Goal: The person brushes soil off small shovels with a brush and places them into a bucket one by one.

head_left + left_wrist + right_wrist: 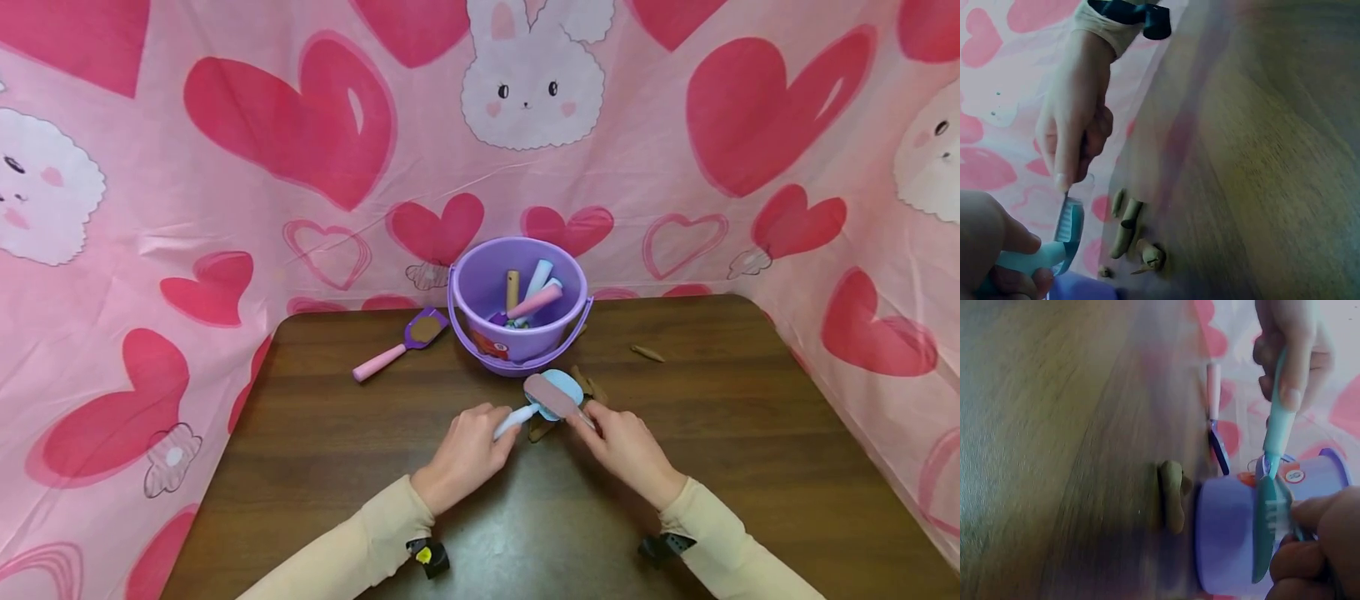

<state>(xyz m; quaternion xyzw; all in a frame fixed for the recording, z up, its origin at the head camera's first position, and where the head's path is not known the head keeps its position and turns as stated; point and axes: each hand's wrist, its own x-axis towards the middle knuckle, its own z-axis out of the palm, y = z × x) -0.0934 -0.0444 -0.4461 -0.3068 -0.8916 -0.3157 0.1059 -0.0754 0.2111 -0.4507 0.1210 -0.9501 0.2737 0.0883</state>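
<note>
My left hand [467,450] grips the light blue handle of a small shovel [572,382] with a rounded light blue head. My right hand [628,446] holds a brush-like tool [547,394] with a flat, brownish-pink, oblong face, lying across the shovel head in the head view. Pale bristle-like strips show between the two tools in both wrist views; whether they are bristles I cannot tell. Both tools are above the table, in front of a purple bucket [480,340]. Brown stick-like pieces [1125,232] lie on the table below the tools.
Several handled tools [536,302], with pink, blue and brown handles, stand inside the bucket. Left of it lies a purple shovel [380,363] with a pink handle and a brown patch in its scoop. One brown piece [647,354] lies farther right. Pink heart-print cloth [337,167] surrounds the wooden table [345,467].
</note>
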